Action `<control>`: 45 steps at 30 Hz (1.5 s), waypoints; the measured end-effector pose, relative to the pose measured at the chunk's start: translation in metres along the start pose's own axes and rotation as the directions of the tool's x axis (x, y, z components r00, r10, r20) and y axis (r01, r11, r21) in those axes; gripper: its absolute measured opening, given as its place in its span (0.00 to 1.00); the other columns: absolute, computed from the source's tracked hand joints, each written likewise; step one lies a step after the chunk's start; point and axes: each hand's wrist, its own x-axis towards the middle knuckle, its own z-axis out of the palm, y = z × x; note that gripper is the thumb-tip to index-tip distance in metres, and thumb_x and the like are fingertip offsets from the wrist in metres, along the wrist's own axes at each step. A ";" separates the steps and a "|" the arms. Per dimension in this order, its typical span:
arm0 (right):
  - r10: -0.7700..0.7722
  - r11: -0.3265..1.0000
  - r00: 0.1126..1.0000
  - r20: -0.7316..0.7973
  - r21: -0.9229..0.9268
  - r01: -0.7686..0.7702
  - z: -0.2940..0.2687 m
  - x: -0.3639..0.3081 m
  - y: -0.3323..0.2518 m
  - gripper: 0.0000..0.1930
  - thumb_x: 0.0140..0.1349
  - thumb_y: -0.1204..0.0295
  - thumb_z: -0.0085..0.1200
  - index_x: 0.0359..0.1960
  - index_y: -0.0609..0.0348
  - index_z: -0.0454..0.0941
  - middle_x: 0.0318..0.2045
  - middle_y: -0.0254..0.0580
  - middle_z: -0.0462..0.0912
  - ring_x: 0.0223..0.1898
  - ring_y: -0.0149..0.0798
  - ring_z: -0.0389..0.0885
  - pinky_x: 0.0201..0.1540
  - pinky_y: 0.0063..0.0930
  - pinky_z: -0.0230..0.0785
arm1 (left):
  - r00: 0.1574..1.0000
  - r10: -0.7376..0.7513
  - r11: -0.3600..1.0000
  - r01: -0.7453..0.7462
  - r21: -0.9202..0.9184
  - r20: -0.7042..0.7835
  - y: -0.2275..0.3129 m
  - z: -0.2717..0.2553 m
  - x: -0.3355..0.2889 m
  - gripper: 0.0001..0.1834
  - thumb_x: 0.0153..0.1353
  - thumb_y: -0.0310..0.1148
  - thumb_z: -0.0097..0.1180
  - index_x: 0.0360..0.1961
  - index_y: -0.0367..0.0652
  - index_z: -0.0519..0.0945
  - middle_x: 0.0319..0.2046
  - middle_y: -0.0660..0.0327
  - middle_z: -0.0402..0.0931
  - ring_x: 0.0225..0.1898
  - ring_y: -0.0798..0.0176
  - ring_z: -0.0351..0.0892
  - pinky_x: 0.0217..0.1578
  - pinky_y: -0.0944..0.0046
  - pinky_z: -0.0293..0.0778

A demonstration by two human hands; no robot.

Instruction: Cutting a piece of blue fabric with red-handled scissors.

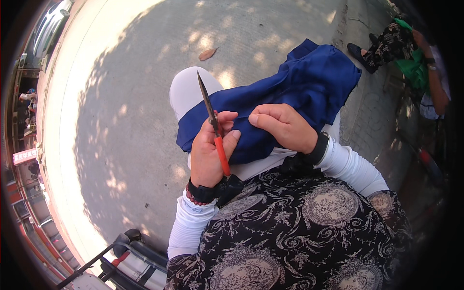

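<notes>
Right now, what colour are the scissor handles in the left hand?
Red, on the scissors in the left hand; head view shows it.

Both hands up close together

Left hand (209, 152) curled in a grip (thumb up top), right hand (284, 126) fisted just beside it.

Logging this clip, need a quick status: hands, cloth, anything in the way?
Left hand gripping red-handled scissors, blades up. Right hand pinching blue cloth on lap. Nothing blocking the hands; another person sits apart.

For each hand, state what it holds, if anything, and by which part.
Left hand holds scissors by the red handles, blades pointing up. Right hand pinches a fold of the blue cloth.
</notes>
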 end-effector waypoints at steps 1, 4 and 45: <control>0.014 0.998 1.000 0.008 0.065 -0.014 0.000 0.000 0.001 0.12 0.67 0.68 0.48 0.31 0.67 0.76 0.23 0.30 0.74 0.29 0.22 0.69 0.33 0.21 0.65 | 1.000 -0.008 1.000 0.009 -0.019 0.007 -0.001 -0.001 0.000 0.18 0.58 0.22 0.58 0.51 0.41 0.76 0.41 0.67 0.73 0.44 0.73 0.69 0.48 0.71 0.67; 0.059 0.990 0.998 0.033 0.126 -0.062 -0.001 0.000 0.000 0.13 0.67 0.68 0.48 0.31 0.68 0.76 0.25 0.28 0.74 0.31 0.21 0.70 0.36 0.19 0.65 | 1.000 -0.024 0.998 0.024 -0.052 0.016 -0.003 0.000 -0.001 0.18 0.59 0.22 0.58 0.51 0.42 0.76 0.42 0.68 0.73 0.45 0.72 0.69 0.49 0.71 0.67; 0.115 0.953 0.992 0.057 0.274 -0.126 0.001 -0.003 0.007 0.12 0.67 0.67 0.50 0.34 0.64 0.78 0.29 0.24 0.76 0.34 0.19 0.70 0.40 0.16 0.65 | 0.963 -0.265 0.952 0.253 -0.171 -0.054 -0.002 0.001 0.001 0.10 0.58 0.33 0.55 0.37 0.37 0.77 0.21 0.67 0.72 0.22 0.73 0.70 0.24 0.73 0.65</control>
